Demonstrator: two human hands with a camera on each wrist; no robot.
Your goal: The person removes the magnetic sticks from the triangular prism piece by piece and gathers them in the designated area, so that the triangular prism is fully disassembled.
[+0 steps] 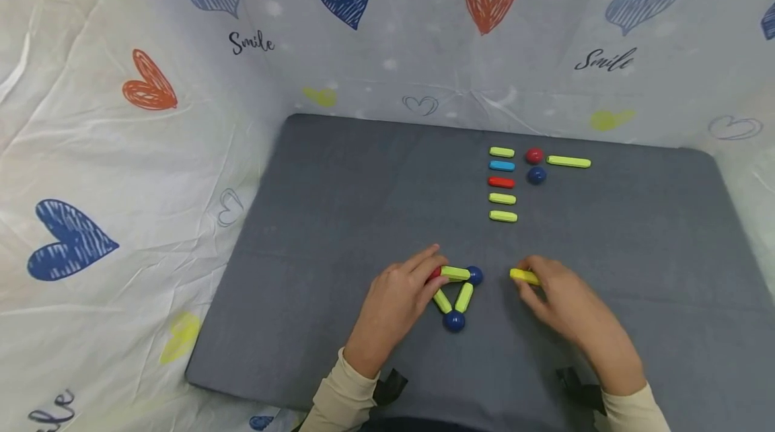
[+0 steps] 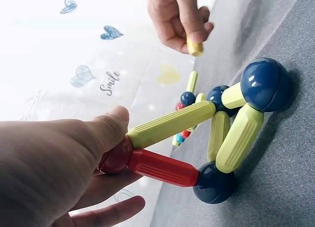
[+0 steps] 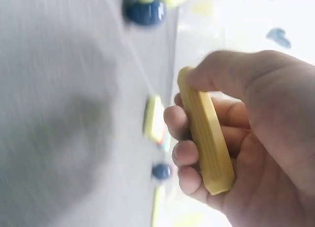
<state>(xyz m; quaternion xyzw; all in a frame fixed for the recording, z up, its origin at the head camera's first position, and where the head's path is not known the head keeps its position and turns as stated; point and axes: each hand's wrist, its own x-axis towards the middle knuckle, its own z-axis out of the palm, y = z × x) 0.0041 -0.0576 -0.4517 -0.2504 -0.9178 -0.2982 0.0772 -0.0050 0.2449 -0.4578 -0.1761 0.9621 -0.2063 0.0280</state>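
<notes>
the ball-and-stick build point(image 2: 241, 138) is on the bench point(image 1: 339, 217) in front of me, three blue balls point(image 1: 454, 321) at its foot joined into a triangle by lime sticks point(image 1: 464, 297). my left hand point(image 1: 393, 291) pinches its red ball point(image 2: 118, 155), which sits raised off the bench, and from there an upper lime stick point(image 2: 172, 119) runs to one blue ball and a red stick point(image 2: 164, 169) to another; from above, that second one is hidden under my hand. to the right of the build, and apart from it, my right hand point(image 1: 569, 297) grips a yellow stick point(image 3: 206, 133) above the bench, thumb on one side and fingers curled against the other. farther off lies a column of five loose sticks point(image 1: 502, 182), from the far end lime, blue, red, lime, lime. just right of the column's far end are a loose red ball point(image 1: 534, 155) and, on its near side, a loose blue ball point(image 1: 536, 175), then a longer lime stick point(image 1: 568, 162). cream sleeves point(image 1: 348, 388) cover my arms, and behind the bench hangs a pale cloth point(image 1: 418, 48) printed with hearts and "smile".
</notes>
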